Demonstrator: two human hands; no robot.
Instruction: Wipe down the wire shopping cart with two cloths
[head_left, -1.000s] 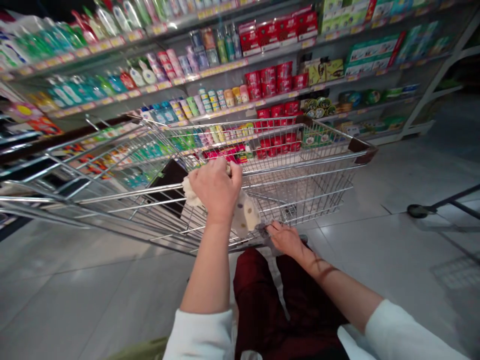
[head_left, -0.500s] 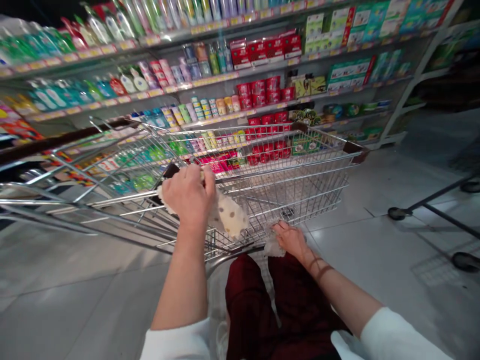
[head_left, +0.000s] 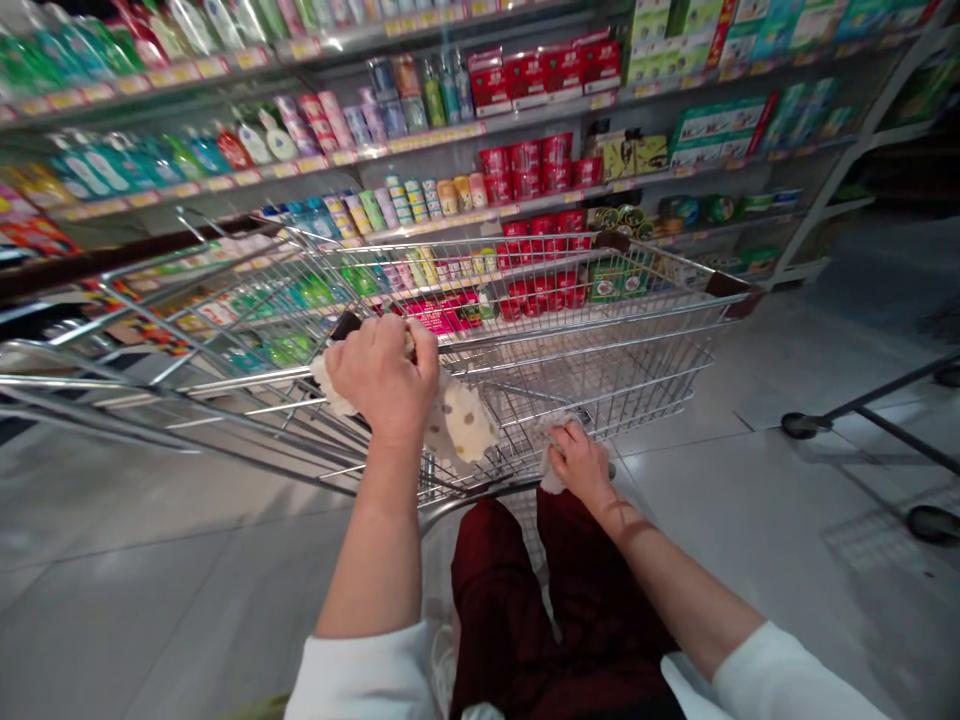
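A wire shopping cart stands crosswise in front of my knees. My left hand is closed around a cream cloth with dark dots, pressed against the cart's upper rail by a black corner piece. Part of that cloth hangs down inside the basket side, and another edge sticks out left of my fingers. Lower and to the right, my right hand pinches a thin whitish cloth against the basket's lower side, above my right knee. Its fingertips are partly hidden by the cloth.
Shelves packed with bottles, red tubs and boxes run behind the cart. More cart frames nest in at the left. At right, a dark wheeled frame stands on the grey tiled floor.
My right hand has moved up slightly with its cloth, its fingers now more curled. My left hand stays on the rail, shifted slightly right. The view has tilted a little.
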